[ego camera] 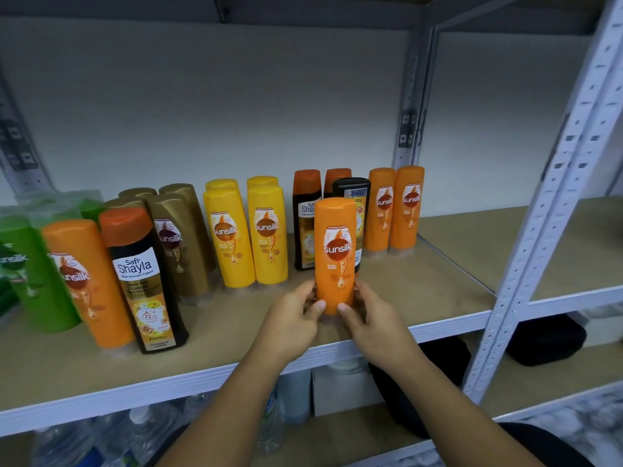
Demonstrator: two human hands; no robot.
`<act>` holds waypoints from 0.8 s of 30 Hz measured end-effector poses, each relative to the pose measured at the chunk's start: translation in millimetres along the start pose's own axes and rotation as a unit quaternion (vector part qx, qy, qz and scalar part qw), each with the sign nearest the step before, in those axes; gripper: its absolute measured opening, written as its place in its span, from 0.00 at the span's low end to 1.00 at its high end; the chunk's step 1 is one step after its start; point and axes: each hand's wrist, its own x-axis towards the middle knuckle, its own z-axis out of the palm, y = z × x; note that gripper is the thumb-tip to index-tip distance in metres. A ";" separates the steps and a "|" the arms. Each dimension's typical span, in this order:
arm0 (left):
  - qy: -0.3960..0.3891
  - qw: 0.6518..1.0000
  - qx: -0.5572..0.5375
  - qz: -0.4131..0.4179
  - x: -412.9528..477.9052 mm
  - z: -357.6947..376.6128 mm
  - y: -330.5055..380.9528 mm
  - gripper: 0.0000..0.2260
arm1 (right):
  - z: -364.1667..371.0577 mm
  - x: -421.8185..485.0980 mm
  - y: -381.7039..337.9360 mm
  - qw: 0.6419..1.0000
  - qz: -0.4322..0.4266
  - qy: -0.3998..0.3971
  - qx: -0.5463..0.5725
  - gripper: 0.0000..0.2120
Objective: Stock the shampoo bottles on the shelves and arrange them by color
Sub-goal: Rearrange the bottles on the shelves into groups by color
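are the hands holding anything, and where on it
Both the left hand and right hand grip the orange Sunsilk bottle at its lower end, fingers curled round either side.

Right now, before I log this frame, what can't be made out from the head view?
Head view, held orange bottle: whether its base rests on the shelf; left hand and right hand cover it.
Black bottle behind it: label mostly hidden by the held bottle.
Green bottles: blurred, cut off by the left edge.
Lower-shelf items: blurred, partly behind the shelf's front rail.
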 end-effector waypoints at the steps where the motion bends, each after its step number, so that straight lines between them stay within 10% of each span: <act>1: -0.007 1.000 -0.001 0.002 -0.7 3.1 2.3 0.18 | -3.3 -2.5 1.2 1.000 0.003 0.006 0.000 0.22; 24: -0.108 0.972 0.171 0.121 53.1 73.0 30.1 0.22 | -64.0 33.1 67.1 0.982 0.151 0.107 -0.034 0.34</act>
